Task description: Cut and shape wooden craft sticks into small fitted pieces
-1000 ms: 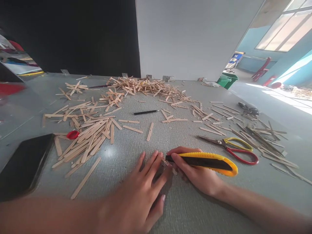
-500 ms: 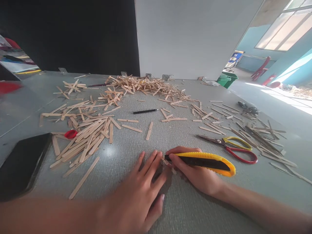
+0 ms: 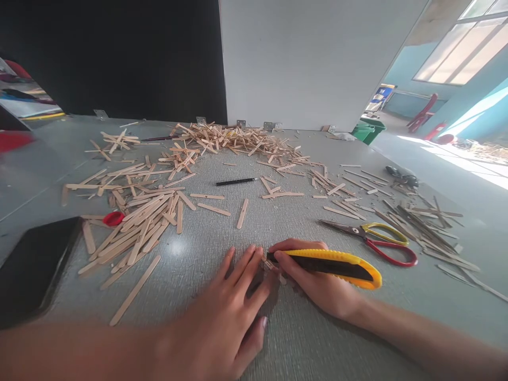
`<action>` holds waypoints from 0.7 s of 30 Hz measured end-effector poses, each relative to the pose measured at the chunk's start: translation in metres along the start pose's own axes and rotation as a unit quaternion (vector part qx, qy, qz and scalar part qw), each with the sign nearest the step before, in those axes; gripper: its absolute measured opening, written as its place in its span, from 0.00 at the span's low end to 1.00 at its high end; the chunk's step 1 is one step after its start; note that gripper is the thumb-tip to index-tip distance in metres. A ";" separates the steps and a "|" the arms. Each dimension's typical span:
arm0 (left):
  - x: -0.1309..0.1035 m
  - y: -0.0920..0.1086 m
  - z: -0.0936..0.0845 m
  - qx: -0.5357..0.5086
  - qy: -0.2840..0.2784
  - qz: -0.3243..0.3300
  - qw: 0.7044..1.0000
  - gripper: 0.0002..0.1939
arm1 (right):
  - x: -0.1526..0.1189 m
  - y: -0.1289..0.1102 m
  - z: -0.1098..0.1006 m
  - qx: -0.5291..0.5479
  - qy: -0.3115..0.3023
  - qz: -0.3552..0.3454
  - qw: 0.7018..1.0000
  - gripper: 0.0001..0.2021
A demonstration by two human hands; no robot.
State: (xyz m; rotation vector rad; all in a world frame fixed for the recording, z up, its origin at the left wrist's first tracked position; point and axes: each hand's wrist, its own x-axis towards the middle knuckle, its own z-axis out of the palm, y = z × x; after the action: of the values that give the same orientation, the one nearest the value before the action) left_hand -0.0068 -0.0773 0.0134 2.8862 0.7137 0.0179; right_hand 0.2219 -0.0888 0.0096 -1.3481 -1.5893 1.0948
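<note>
A down-right-slanting pale wooden stick (image 3: 270, 265), lower centre, is pinned by the splayed left hand (image 3: 234, 304), a yellow-black cutter (image 3: 337, 265) clasped by the right hand (image 3: 323, 290).

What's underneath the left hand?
A small wooden piece shows beside the fingers of the left hand, over gray tabletop. Whatever lies beneath the palm is covered.

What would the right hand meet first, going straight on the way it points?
Probably the left hand: its fingertips, by a stick, lie just ahead of the cutter in the right hand. Depth is unclear, so it might pass over them.
</note>
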 end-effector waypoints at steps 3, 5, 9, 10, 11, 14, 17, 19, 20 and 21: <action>-0.001 0.000 0.002 0.004 0.004 0.003 1.000 0.35 | -0.001 0.000 0.000 0.014 -0.004 0.003 1.000 0.16; -0.002 0.000 0.003 0.008 0.005 0.008 1.000 0.35 | -0.002 0.001 0.000 0.021 -0.007 0.003 1.000 0.15; -0.002 -0.001 0.004 0.017 0.007 0.014 1.000 0.35 | -0.001 0.000 0.000 0.024 -0.011 0.005 1.000 0.15; -0.002 -0.001 0.004 0.019 0.008 0.014 1.000 0.35 | -0.001 -0.001 0.000 0.021 -0.010 0.006 1.000 0.15; -0.002 0.000 0.004 0.021 0.009 0.014 1.000 0.35 | 0.000 -0.002 0.000 0.020 -0.010 0.006 1.000 0.15; -0.002 0.000 0.003 0.026 0.014 0.016 0.999 0.35 | 0.000 -0.003 0.000 0.022 -0.009 0.002 1.000 0.14; -0.002 0.000 0.003 0.031 0.019 0.021 0.999 0.35 | 0.000 -0.004 0.000 0.021 -0.005 -0.001 1.000 0.14; -0.002 0.000 0.003 0.035 0.021 0.022 0.999 0.34 | 0.000 -0.004 0.000 0.016 -0.005 -0.004 1.000 0.14; -0.002 -0.001 0.003 0.036 0.023 0.023 0.999 0.34 | -0.001 -0.004 0.000 0.015 -0.006 -0.005 1.000 0.14; -0.002 -0.001 0.004 0.037 0.024 0.023 0.999 0.34 | -0.001 -0.004 -0.001 0.014 -0.007 -0.006 1.000 0.14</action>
State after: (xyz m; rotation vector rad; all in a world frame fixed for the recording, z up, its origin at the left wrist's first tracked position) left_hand -0.0087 -0.0780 0.0097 2.9821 0.6683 0.0689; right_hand 0.2214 -0.0899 0.0131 -1.3143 -1.5836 1.1177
